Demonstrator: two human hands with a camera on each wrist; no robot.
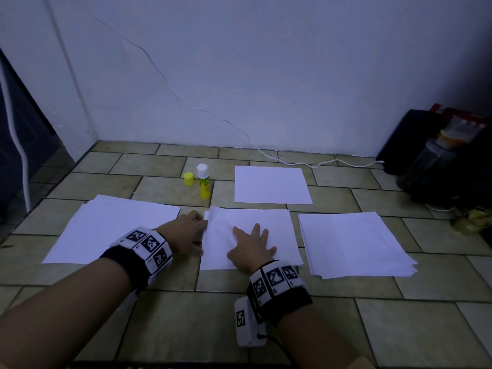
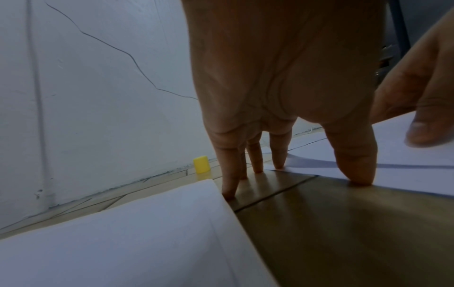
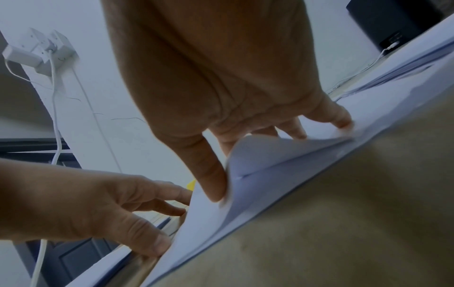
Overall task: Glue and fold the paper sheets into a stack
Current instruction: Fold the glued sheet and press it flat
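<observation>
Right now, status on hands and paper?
Right hand flat on centre sheet. Left hand fingertips at its left edge. Glue stick uncapped, clear behind.

Both forearms bare, no sleeves. Left wrist (image 1: 138, 255): black band with a ring of white blocks on top, each block printed with a black-and-white square marker. Right wrist (image 1: 277, 283): same black band and white marker blocks. Just below the right wrist band, a white box (image 1: 246, 322) with one more square marker on its face; a thin black cable (image 1: 277, 343) plugs into its lower end.
</observation>
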